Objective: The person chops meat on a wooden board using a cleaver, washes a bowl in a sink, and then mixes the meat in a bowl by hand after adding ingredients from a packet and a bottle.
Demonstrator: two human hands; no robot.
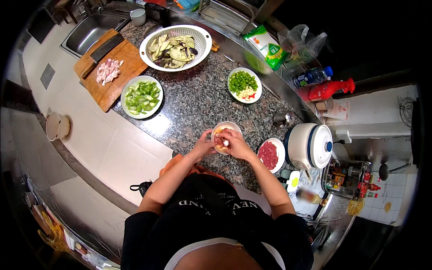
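Close in front of me on the granite counter is a small white bowl (219,128) with reddish meat in it. My left hand (204,146) closes on the bowl's left rim. Over the bowl, my right hand (239,146) is closed round a utensil with a pale, rounded end (226,143); its lower part is hidden by the fingers and the meat. Just right of that hand lies a white plate of raw red meat (268,155). Farther off stands a plate with chopped green pepper, minced garlic and red bits (243,84).
To the left are a plate of cut green peppers (142,96), a wooden board (130,67) with a cleaver (107,47) and diced pale meat (109,72), and a white colander (207,39) of sliced eggplant. A white rice cooker (299,145) stands right. The sink (92,29) is far left.
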